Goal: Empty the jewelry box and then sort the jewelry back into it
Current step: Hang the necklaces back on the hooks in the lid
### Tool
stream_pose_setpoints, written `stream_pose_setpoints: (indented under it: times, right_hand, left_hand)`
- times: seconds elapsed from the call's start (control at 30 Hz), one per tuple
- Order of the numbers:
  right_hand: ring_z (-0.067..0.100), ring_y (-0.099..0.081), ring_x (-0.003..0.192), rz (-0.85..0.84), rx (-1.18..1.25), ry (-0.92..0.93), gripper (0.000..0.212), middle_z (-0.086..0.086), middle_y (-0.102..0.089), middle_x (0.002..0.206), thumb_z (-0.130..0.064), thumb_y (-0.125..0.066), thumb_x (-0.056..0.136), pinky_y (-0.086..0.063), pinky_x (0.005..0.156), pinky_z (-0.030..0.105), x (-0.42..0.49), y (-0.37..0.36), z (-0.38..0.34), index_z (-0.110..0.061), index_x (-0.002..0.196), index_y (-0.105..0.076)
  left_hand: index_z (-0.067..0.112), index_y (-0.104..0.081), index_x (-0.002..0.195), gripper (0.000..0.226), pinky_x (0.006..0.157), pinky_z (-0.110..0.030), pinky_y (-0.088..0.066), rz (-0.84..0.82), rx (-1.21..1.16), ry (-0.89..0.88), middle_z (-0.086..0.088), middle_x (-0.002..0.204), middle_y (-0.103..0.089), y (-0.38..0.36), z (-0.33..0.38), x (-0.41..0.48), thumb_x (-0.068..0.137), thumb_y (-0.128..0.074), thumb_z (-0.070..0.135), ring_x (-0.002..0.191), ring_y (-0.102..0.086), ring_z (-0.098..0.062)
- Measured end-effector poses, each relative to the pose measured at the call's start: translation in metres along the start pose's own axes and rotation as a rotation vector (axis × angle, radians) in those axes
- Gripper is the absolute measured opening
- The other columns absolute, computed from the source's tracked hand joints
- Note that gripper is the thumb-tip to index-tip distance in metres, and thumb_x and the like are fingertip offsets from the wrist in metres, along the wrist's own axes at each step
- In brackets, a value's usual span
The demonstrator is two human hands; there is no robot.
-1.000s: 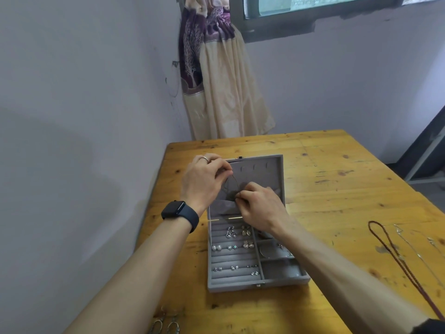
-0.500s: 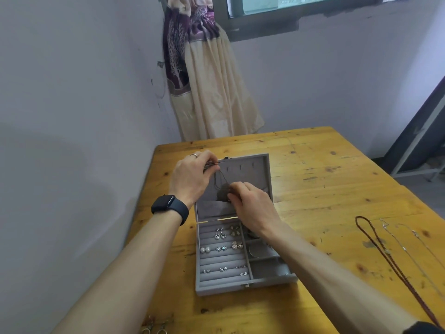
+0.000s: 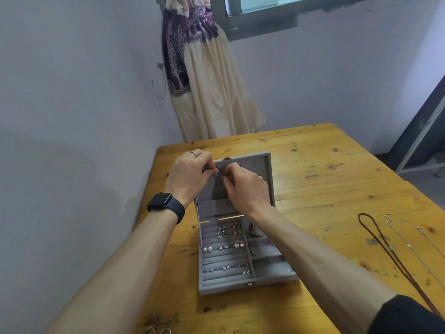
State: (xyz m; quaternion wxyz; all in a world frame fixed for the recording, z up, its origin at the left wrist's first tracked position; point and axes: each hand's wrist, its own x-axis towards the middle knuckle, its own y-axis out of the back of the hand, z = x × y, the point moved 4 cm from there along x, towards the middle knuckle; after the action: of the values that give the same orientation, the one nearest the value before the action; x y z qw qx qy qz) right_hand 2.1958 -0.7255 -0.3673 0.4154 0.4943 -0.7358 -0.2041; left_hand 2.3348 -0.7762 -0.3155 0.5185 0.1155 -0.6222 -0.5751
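A grey jewelry box (image 3: 224, 286) lies open on the wooden table (image 3: 325, 184), its lid (image 3: 262, 165) standing upright. Several earrings (image 3: 222, 248) sit in the ring rolls on its left side. A thin dark necklace (image 3: 218, 175) hangs in front of the lid's upper left corner. My left hand (image 3: 189, 175) and my right hand (image 3: 245, 186) both pinch its top end there, fingertips almost touching. The lower part of the chain drops behind my right hand.
A dark red cord necklace (image 3: 385, 247) and thin silver chains (image 3: 414, 239) lie on the table at the right. A pair of earrings (image 3: 157, 329) lies at the near edge. The wall runs close along the table's left side; a curtain (image 3: 204, 88) hangs behind.
Both hands have risen from the middle of the lid to its upper left corner and drawn close together on the necklace. The view has shifted slightly.
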Motion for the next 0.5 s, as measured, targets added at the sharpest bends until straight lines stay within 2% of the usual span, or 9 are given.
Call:
stream_pose_setpoints:
  times: [0.17,0.3,0.5]
  right_hand:
    - [0.038,-0.065,0.089,0.048,0.042,-0.016,0.021,0.002,-0.071,0.101,-0.039,-0.050,0.099,-0.046,0.067,0.041,0.0002,-0.0038,-0.0042,-0.021,0.103,-0.060]
    - [0.033,-0.066,0.088,0.112,0.129,-0.083,0.018,0.000,-0.073,0.095,-0.039,-0.055,0.095,-0.051,0.070,0.041,0.0040,-0.0026,-0.0023,-0.022,0.097,-0.062]
    - [0.030,-0.066,0.087,0.029,0.059,-0.088,0.019,-0.003,-0.072,0.091,-0.041,-0.055,0.092,-0.052,0.073,0.038,0.0062,-0.0078,0.0019,-0.024,0.096,-0.064]
  left_hand:
    - [0.020,-0.070,0.081,0.010,0.074,-0.039,-0.052,0.017,0.002,-0.006,0.005,0.091,-0.070,0.0004,-0.0011,-0.0006,0.082,-0.079,0.026,0.083,-0.061,-0.022]
    - [0.022,-0.072,0.084,0.006,0.077,-0.038,-0.053,0.027,0.003,-0.039,0.006,0.095,-0.073,0.0027,-0.0017,-0.0055,0.081,-0.078,0.024,0.086,-0.064,-0.022]
    - [0.020,-0.073,0.089,0.003,0.073,-0.038,-0.055,0.045,0.047,-0.067,0.004,0.095,-0.074,0.0010,-0.0026,-0.0075,0.087,-0.071,0.021,0.086,-0.065,-0.023]
